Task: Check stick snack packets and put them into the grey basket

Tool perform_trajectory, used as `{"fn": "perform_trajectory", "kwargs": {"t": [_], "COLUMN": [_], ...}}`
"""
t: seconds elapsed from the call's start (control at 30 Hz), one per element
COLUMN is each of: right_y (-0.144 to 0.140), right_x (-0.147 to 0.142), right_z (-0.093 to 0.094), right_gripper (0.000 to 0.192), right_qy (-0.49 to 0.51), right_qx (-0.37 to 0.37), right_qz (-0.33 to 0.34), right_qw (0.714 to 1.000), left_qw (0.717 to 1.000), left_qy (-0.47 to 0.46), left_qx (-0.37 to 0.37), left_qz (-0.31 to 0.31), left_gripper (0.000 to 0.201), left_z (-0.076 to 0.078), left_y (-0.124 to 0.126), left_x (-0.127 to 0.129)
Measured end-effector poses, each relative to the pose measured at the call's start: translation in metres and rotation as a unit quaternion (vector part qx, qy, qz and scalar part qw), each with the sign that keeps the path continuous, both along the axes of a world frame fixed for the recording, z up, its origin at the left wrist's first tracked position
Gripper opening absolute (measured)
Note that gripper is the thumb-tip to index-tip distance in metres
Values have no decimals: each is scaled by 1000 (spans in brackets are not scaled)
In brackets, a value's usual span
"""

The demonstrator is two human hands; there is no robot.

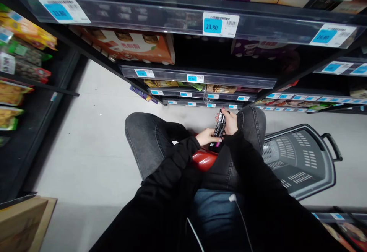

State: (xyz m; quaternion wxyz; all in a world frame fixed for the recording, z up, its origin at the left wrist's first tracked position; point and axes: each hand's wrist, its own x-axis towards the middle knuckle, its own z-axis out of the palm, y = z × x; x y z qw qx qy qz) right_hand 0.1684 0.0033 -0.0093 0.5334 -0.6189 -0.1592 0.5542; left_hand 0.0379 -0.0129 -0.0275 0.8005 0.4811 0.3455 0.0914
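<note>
A slim dark packet w/ pink & white print is held over the lap, approx. between the knees, tilted w/ its top end leaning away from the body. The right hand is curled round the packet's upper part, fingers wrapped at the far edge, thumb side toward the camera; grip is closed on it, not loose. The left hand is set at the packet's lower end, fingers bent & pinching/supporting it from below; painted nails are seen. Both arms are in black sleeves. Under the left hand a red rounded object is seen against the grey jeans; whether it is touched can't be told. A grey plastic basket w/ black handle is stood on the floor just beside the right leg. Shelves w/ blue price tags are ranged in front, an orange box on the 2nd level
</note>
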Motion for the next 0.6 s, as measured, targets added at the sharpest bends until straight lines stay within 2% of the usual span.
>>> {"fn": "perform_trajectory", "kwargs": {"t": [0.1,0.17,0.3,0.4,0.47,0.5,0.6], "right_y": [0,0,2,2,2,1,0], "right_x": [1,1,2,1,0,0,-3], "right_z": [-3,-3,-2,1,3,5,7], "right_gripper": [34,35,35,35,35,35,34], "right_qy": [-17,-20,-13,-16,-20,-23,-48], "right_qx": [-1,-4,-12,-12,-8,-4,16], "right_qz": [15,23,51,71,77,81,116], "right_qw": [1000,1000,999,997,997,996,992], "left_qw": [992,985,981,978,981,987,996], "left_qy": [-59,-73,-70,-67,-61,-52,2], "left_qx": [-107,-148,-176,-190,-176,-146,-10], "left_qz": [-34,-43,-34,-52,-52,-31,93], "left_gripper": [47,49,51,50,45,42,35], "left_z": [8,11,11,9,8,8,6], "left_y": [2,2,0,-1,-1,0,2], "left_x": [-3,-4,-6,-8,-8,-7,-4]}}
